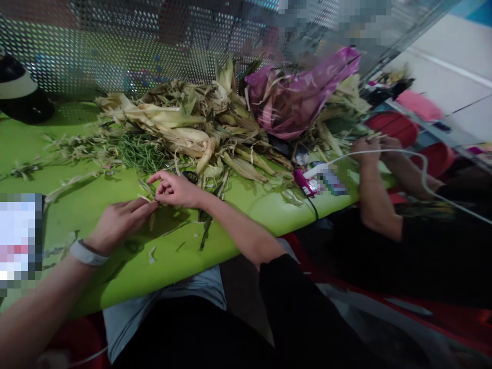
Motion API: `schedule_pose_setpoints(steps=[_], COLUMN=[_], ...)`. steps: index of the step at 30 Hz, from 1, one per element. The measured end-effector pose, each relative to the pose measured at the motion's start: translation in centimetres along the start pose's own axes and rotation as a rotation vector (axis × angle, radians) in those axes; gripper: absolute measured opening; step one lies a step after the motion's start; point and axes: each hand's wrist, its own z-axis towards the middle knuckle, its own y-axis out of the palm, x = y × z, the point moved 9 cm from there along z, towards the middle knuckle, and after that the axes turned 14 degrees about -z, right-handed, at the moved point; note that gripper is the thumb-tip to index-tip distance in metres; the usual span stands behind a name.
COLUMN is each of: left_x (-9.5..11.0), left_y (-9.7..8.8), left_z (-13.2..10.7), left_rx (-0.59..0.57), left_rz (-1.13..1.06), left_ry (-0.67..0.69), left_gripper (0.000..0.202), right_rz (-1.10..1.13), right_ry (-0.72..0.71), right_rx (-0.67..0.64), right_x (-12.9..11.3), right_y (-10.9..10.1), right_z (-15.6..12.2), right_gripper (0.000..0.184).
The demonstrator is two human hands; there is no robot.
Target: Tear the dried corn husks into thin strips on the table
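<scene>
Over the green tabletop (261, 205), my left hand (125, 220) is closed, pinching a thin pale strip of corn husk (152, 221). The thumb and forefinger of my right hand (177, 190) meet the same strip at my left fingertips, and its other fingers are curled. A small black ring-shaped thing (189, 177) lies just behind my right hand. Beyond both hands is a heap of dry corn husks (172, 123), with a tangle of thin green strands (140, 152) at its front left.
A pink plastic bag (292, 102) rests on the husks. A pink device (307, 183) with a white cable (369, 151) lies at the right near a phone (333, 180). Another person's hands (369, 148) work there. A tablet (19, 241) and dark bottle (23, 92) stand left; perforated metal (115, 46) closes the back.
</scene>
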Motion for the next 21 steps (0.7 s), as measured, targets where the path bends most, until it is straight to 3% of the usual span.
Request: schedule_pose_setpoints(steps=[4, 11, 21], left_x=[0.3, 0.4, -0.6], left_y=[-0.2, -0.6, 0.1], left_z=[0.3, 0.7, 1.4], left_rx=[-0.012, 0.035, 0.055], left_rz=[-0.019, -0.055, -0.105], left_ry=[0.017, -0.021, -0.179], left_gripper=[0.023, 0.02, 0.035], right_rz=[0.072, -0.009, -0.308], right_ry=[0.033, 0.056, -0.068], right_rx=[-0.019, 0.025, 0.157], right_x=[0.3, -0.2, -2.9], right_y=[0.3, -0.9, -2.0], right_z=[0.1, -0.4, -1.2], right_gripper=[0.039, 0.039, 0.033])
